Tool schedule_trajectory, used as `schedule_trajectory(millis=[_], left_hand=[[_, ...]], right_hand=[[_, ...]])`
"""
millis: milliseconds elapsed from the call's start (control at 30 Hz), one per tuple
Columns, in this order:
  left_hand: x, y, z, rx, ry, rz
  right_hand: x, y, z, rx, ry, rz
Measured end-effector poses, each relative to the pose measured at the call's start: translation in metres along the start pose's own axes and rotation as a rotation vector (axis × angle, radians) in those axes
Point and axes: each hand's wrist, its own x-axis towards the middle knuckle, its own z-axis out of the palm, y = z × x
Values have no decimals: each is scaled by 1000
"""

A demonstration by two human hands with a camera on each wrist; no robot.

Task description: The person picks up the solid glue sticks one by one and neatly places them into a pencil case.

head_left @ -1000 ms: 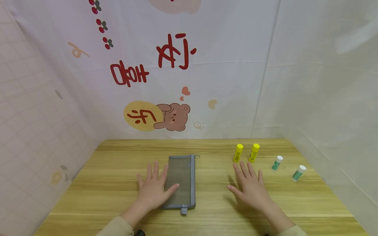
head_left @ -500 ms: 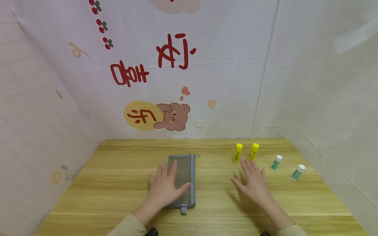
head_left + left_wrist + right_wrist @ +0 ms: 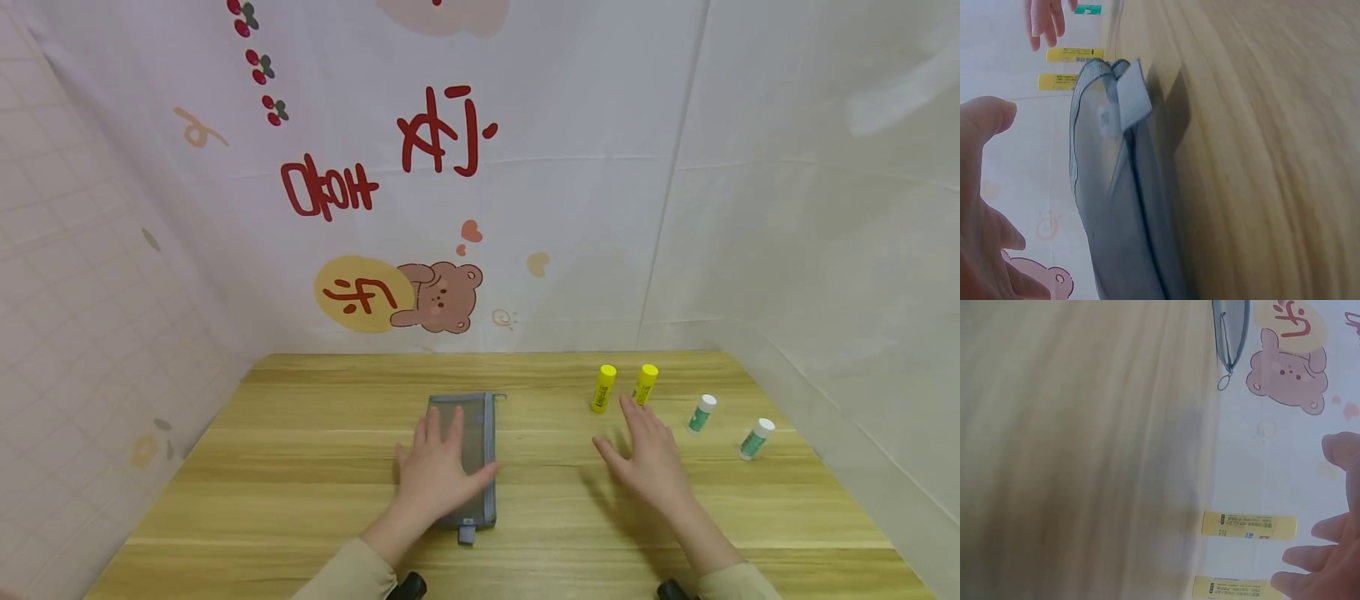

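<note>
A grey mesh zipper pouch (image 3: 472,450) lies flat on the wooden table. Above it hovers my left hand (image 3: 435,475), fingers spread; the left wrist view shows a gap between this hand (image 3: 985,206) and the pouch (image 3: 1116,187). My right hand (image 3: 652,458) hangs over the table with loosely extended fingers and holds nothing. Just beyond its fingertips stand two yellow glue sticks, the left one (image 3: 603,389) in full view and the right one (image 3: 646,382) partly covered by the fingers. Both glue sticks, the nearer (image 3: 1249,525) and the other (image 3: 1235,589), also show upright in the right wrist view.
Two white-capped green glue sticks, one (image 3: 702,413) nearer the yellow pair and another (image 3: 757,439) farther right, stand at the table's right side. A printed white cloth (image 3: 570,208) hangs behind the table (image 3: 300,450) and along both sides.
My left hand has moved right, farther over the pouch. The right hand has shifted slightly right and forward toward the right yellow glue stick. The pouch and glue sticks have stayed put.
</note>
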Motion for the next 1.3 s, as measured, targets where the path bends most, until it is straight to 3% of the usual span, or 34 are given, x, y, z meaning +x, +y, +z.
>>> schedule_trajectory(millis=[333, 1000, 1300], left_hand=[[7, 14, 8, -12, -11, -23], [17, 24, 23, 42, -97, -87], [18, 24, 30, 55, -127, -95]], right_hand=[[10, 3, 0, 87, -29, 113], [30, 15, 6, 231, -86, 306], [36, 17, 10, 268, -87, 325]])
